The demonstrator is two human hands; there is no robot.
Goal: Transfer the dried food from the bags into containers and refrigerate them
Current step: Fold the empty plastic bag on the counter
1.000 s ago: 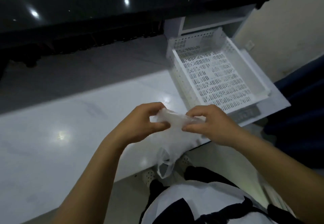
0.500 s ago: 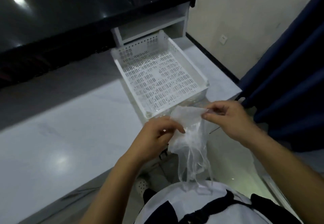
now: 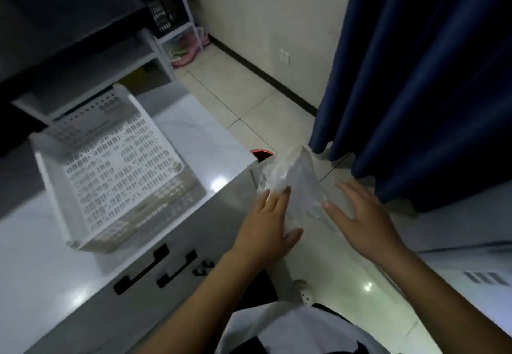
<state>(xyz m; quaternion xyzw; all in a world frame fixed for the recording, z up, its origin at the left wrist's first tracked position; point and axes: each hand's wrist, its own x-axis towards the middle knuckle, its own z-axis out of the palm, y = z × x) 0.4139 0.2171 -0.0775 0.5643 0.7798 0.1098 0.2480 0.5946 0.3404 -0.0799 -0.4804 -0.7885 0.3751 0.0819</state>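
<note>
While beside the worktop, spread both hands open-fingered, flanking a clear plastic bag, the left touching it.

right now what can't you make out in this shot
- Clear crumpled plastic bag, head view: motion blur; whether it is empty, or either grip pinches it, cannot be told.
- Red round object on the floor: mostly hidden by the white counter corner.
- Dark shelf contents: too dim and small.
</note>
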